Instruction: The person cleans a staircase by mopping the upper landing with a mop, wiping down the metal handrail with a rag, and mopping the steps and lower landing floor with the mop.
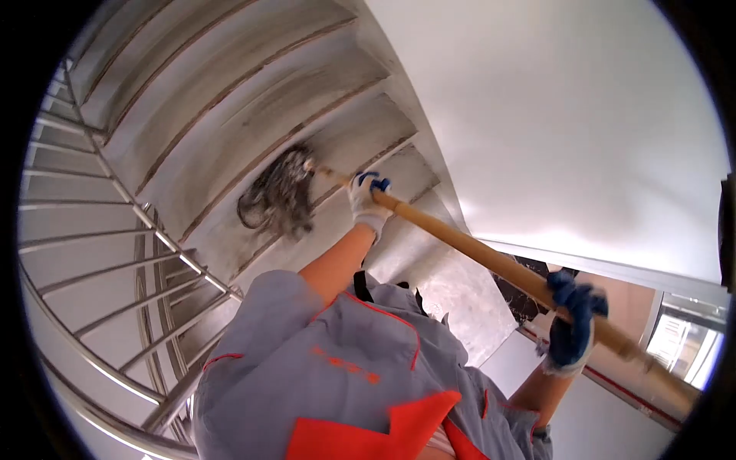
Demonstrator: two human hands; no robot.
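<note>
Mop (pixel 285 193) — one; hands (pixel 366 198) (pixel 571 326) on pole (pixel 475 249) — two

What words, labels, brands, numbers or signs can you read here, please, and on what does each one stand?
Legible text: none.
Orange marking on the chest of the grey shirt: looks like lettering, too blurred to read.
Wooden pole and dark mop: no text that I can make out.

The mop head (pixel 282 195) is set on the stairs (pixel 268 107). These are flanked by the railing (pixel 140 208) at left and the wall (pixel 567 115) at right.
</note>
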